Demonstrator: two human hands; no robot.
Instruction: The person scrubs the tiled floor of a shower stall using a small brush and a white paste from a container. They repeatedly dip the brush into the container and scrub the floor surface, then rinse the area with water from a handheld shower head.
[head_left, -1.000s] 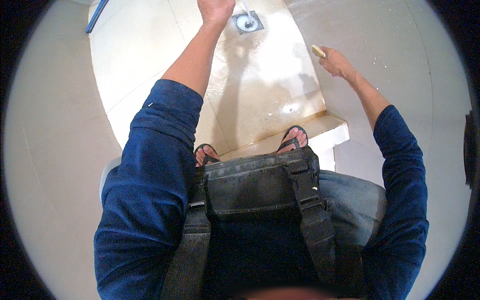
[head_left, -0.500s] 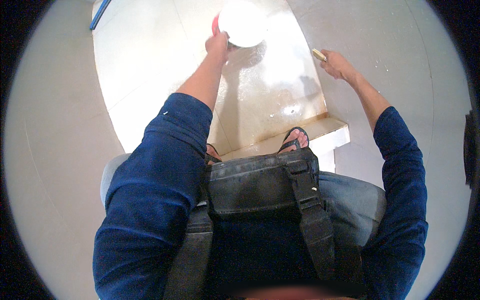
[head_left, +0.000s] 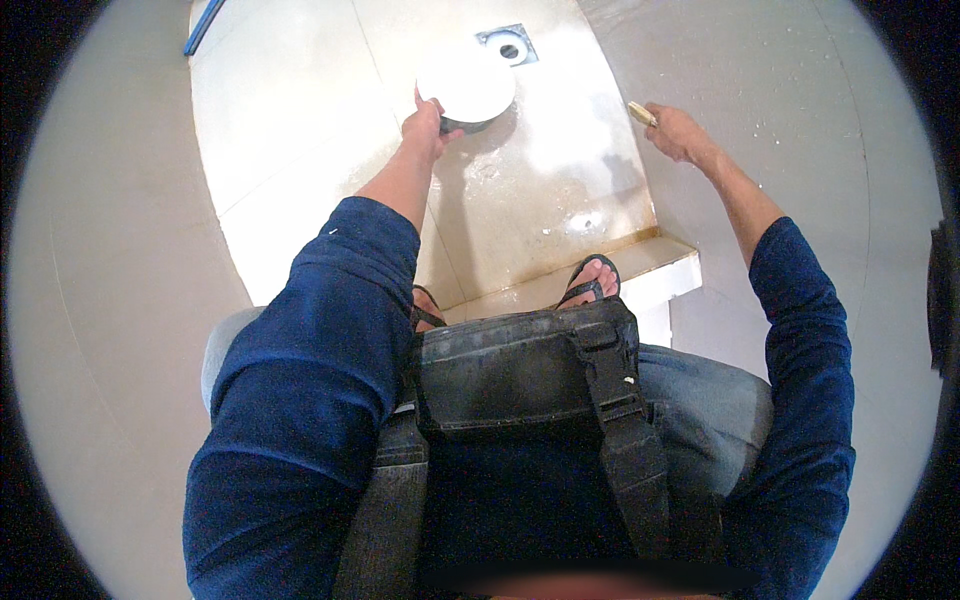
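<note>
Since the preceding frame the left hand (head_left: pixel 424 132) had drawn back toward the body, bringing the white round item (head_left: pixel 466 88) with it and baring the floor drain (head_left: pixel 509 47) it had covered. The right hand (head_left: pixel 678 134) had hardly shifted.

The left fingers were clamped on the near left edge of the item; its pale face lay just beyond them and to their right. Its exact kind could not be told through the glare. The drain stood past the item, farther from those fingers. The right fingers were closed on a short pale-yellow piece (head_left: pixel 642 114), which jutted out to their left, well apart from the left hand.

Below the left fingers, the tiled floor (head_left: pixel 500 215) glistened as if wet. In the inspector's judgement, sound handling called for a firm pinch on the rim, since a wet edge could slip; an even, slow wrist, with tilt governed from the gripped side; and the right-hand piece kept clear of the item's path.
</note>
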